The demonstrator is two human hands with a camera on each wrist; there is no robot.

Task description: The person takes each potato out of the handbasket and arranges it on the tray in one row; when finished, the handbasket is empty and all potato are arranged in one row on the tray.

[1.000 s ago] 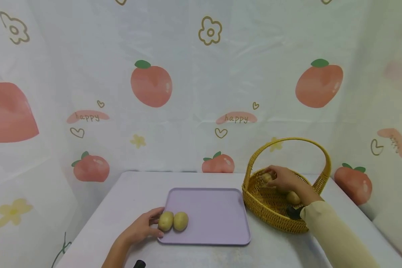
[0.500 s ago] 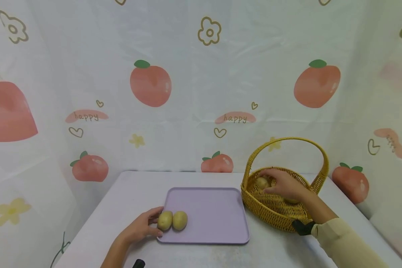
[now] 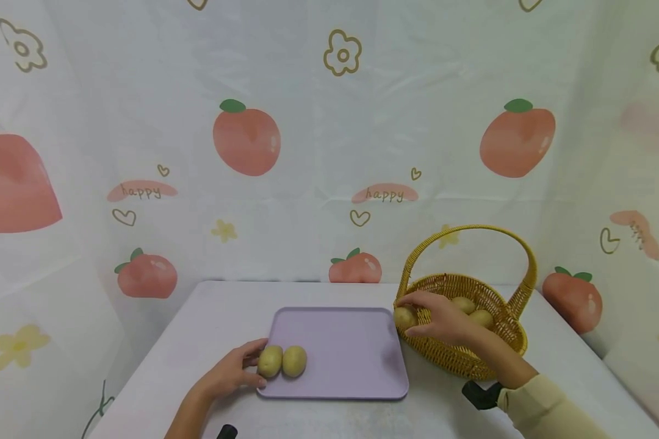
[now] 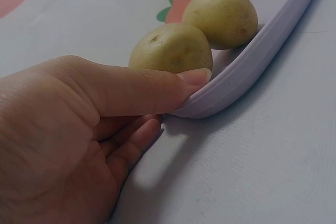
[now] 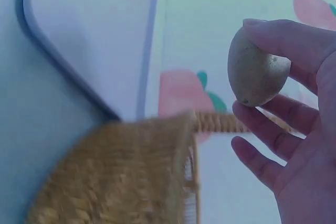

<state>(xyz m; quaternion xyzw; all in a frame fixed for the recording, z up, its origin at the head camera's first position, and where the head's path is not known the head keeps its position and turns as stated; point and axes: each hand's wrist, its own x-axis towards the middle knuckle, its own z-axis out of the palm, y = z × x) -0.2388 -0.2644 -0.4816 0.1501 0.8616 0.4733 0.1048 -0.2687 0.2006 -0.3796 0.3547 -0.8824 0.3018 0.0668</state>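
Note:
My right hand (image 3: pixel 442 320) pinches a potato (image 3: pixel 405 317) between thumb and fingers at the left rim of the wicker basket (image 3: pixel 456 285). The right wrist view shows this potato (image 5: pixel 254 69) lifted clear, above the blurred basket wall (image 5: pixel 121 166). Two more potatoes (image 3: pixel 464 304) lie inside the basket, partly behind the hand. At the left edge of a lilac tray (image 3: pixel 351 353), my left hand (image 3: pixel 227 373) grips the rim, thumb on top and fingers outside and below. Two potatoes (image 4: pixel 173 51) sit side by side on the tray there, close to the thumb.
The basket's tall arched handle (image 3: pixel 475 227) rises over its opening. Tray and basket stand close together on a white table (image 3: pixel 230 305). A fruit-printed curtain (image 3: pixel 302 238) hangs behind. Black wrist camera mounts (image 3: pixel 480 395) stick out near both forearms.
My right hand has carried the potato from inside the basket leftward and nearer, to the basket's left rim, uncovering two potatoes. My left hand stays at the tray.

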